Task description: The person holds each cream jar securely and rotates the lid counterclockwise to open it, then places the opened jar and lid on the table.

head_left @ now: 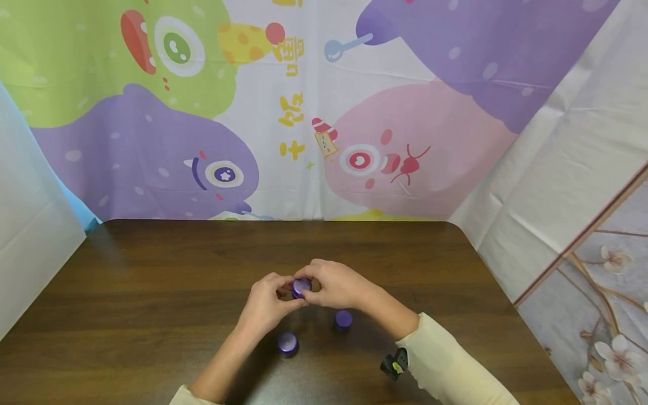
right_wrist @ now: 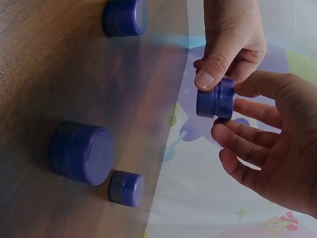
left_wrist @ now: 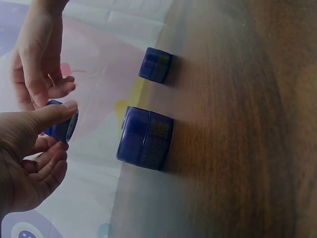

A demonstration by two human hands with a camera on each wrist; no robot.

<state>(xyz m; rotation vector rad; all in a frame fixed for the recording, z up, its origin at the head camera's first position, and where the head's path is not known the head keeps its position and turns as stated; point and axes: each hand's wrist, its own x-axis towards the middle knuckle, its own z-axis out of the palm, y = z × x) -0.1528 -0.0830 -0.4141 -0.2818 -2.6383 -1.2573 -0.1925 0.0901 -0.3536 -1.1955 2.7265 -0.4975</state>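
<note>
Both hands meet over the middle of the table around a small purple-blue jar (head_left: 301,287). My left hand (head_left: 265,301) pinches one end of it, with the thumb on its side, seen close up in the right wrist view. On the other end of the jar (right_wrist: 216,101), the fingers of my right hand (right_wrist: 285,134) grip; a groove runs between the two parts. Whether the lid is loose, I cannot tell. Nearer the body stand a silvery-topped purple jar (head_left: 288,343) and a purple jar (head_left: 343,320), below the hands in the head view.
Three jars stand in the right wrist view: a large one (right_wrist: 81,152), a small one (right_wrist: 127,188) and another (right_wrist: 125,17) at the top. A black device (head_left: 395,363) sits at the right sleeve. A cartoon-printed cloth (head_left: 314,185) hangs behind the brown table (head_left: 152,270).
</note>
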